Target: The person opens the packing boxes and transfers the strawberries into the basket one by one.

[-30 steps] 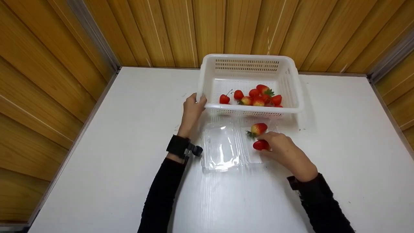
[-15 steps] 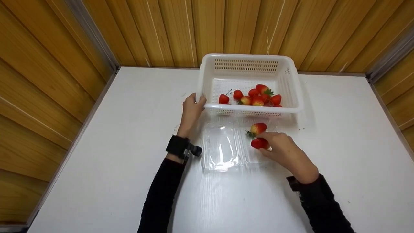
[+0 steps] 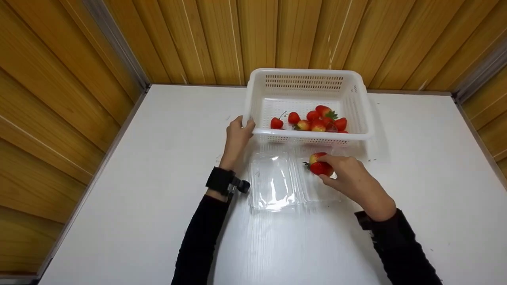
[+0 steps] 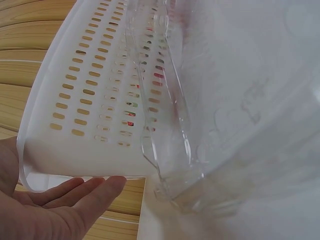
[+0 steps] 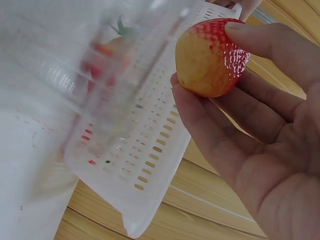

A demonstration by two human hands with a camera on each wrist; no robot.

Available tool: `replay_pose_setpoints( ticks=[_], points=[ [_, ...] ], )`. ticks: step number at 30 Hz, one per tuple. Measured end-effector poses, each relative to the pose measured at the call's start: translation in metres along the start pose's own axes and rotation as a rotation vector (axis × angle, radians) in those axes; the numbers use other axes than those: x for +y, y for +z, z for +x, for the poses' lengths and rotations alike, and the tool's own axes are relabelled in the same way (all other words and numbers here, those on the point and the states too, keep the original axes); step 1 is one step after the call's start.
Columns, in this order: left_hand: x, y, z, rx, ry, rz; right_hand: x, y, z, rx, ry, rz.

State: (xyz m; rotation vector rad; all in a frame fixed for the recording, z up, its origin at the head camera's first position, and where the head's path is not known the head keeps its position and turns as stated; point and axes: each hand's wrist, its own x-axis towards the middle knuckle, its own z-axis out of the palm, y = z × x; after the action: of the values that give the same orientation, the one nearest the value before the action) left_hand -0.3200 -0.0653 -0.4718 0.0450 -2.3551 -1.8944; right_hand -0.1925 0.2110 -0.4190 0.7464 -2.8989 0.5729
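My right hand (image 3: pixel 358 180) pinches a strawberry (image 3: pixel 321 169) between thumb and fingertips above the right half of a clear plastic clamshell box (image 3: pixel 273 182). In the right wrist view the held strawberry (image 5: pixel 212 57) is red with a yellow, leafless end. Another strawberry (image 3: pixel 316 157) with green leaves lies in that same half, partly hidden behind the held one. My left hand (image 3: pixel 236 138) grips the near left corner of a white perforated basket (image 3: pixel 309 135). The left wrist view shows the fingers (image 4: pixel 95 197) around the basket corner.
Several strawberries (image 3: pixel 318 126) and cherries (image 3: pixel 277 123) lie inside the basket, mostly toward its near right side. The basket stands behind the clamshell, close to the wood-panelled wall (image 3: pixel 293 35). White tabletop (image 3: pixel 178 158) surrounds both containers.
My right hand has moved the held strawberry a little away from me, so it now overlaps the other strawberry in the head view. The left hand stays on the basket corner.
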Motion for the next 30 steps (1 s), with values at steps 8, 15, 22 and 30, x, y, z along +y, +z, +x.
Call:
replay_pose_setpoints(
  ticks=[8, 15, 22, 30],
  points=[
    [0.001, 0.000, 0.001, 0.010, 0.012, 0.021, 0.000, -0.017, 0.013, 0.011, -0.048, -0.027],
    [-0.001, 0.000, 0.002, 0.006, -0.009, 0.018, 0.002, -0.032, 0.032, -0.054, -0.015, -0.050],
    [-0.001, 0.001, 0.001, 0.001, -0.019, -0.010, 0.004, -0.037, 0.053, -0.092, -0.006, -0.053],
    [0.001, 0.000, 0.000, 0.008, -0.017, 0.009, 0.010, -0.040, 0.078, -0.029, 0.018, -0.053]
  ],
)
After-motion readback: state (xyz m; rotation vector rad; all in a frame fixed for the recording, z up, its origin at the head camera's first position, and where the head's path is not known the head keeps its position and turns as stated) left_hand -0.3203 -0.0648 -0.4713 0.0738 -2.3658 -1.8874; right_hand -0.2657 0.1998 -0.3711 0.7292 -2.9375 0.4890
